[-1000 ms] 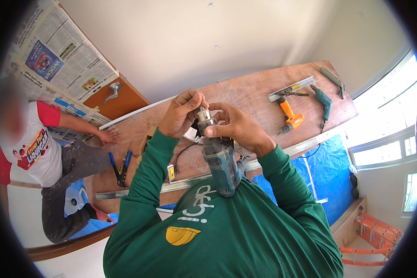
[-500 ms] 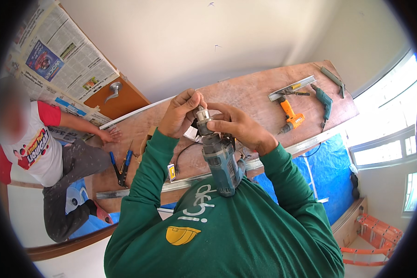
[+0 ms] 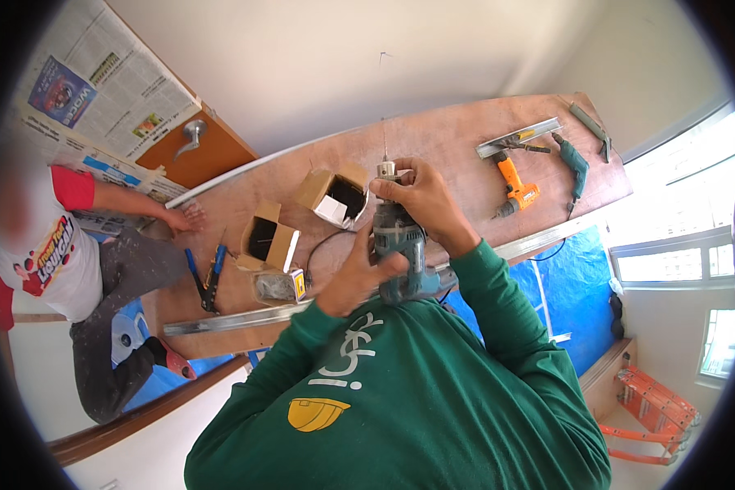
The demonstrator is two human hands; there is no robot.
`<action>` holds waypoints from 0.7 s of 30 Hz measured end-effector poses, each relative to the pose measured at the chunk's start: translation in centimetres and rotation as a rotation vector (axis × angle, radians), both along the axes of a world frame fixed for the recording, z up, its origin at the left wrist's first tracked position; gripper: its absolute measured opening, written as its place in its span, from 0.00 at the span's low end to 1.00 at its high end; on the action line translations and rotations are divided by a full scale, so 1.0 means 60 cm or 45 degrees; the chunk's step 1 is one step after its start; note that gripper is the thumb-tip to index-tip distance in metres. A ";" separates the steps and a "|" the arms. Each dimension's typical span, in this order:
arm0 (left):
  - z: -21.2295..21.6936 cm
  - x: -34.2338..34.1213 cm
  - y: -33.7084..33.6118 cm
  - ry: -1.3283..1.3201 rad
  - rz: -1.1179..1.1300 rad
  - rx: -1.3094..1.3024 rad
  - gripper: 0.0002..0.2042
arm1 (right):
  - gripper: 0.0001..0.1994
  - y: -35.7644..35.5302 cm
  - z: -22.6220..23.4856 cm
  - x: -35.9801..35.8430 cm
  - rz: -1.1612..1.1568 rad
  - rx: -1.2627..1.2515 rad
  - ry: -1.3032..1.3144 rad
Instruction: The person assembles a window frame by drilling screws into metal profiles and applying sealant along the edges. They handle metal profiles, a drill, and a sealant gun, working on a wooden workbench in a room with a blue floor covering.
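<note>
A teal and grey power drill (image 3: 400, 253) stands upright against my chest, a long thin drill bit (image 3: 385, 140) pointing up from its silver chuck (image 3: 385, 170). My right hand (image 3: 426, 200) is closed around the chuck area, thumb in front and fingers curled behind. At the drill's left side is my left hand (image 3: 353, 273), slightly blurred, its thumb stretched across the front of the housing and its fingers apart from it. Whether its hidden fingertips touch the drill does not show. Two opened cardboard boxes (image 3: 331, 196) (image 3: 271, 237) lie beyond that hand.
On the wooden board (image 3: 441, 139) lie an orange drill (image 3: 514, 188), a green drill (image 3: 574, 167), metal channel pieces (image 3: 518, 137) and blue-handled snips (image 3: 207, 282). A small clear-windowed box (image 3: 279, 286) sits near its edge. Another person's hand (image 3: 186, 219) rests at left; an orange ladder (image 3: 653, 404) stands right.
My left hand has left the bit and chuck and dropped down beside the drill's housing. The long bit now shows fully. The boxes have come into sight.
</note>
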State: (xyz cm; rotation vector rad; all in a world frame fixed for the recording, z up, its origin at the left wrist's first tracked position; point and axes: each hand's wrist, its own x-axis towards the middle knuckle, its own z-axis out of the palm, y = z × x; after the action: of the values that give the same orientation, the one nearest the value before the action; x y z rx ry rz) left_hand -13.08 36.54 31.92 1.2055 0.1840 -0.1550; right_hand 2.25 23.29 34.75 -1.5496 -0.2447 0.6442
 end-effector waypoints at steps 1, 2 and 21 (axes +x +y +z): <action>-0.044 0.003 -0.017 -0.050 0.073 0.178 0.47 | 0.37 0.007 -0.032 0.008 -0.045 -0.095 -0.054; -0.087 0.002 -0.023 -0.096 0.151 0.360 0.45 | 0.39 0.017 -0.060 0.007 -0.089 -0.131 -0.024; -0.465 0.042 0.086 0.533 0.003 -0.066 0.35 | 0.30 -0.191 -0.353 -0.042 -0.235 -0.662 -0.339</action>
State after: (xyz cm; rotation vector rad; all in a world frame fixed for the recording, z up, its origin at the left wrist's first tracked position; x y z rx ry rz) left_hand -10.55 41.69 3.99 1.1102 0.5435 -0.4084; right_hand -0.26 11.85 13.54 -2.1340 -0.1343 0.3666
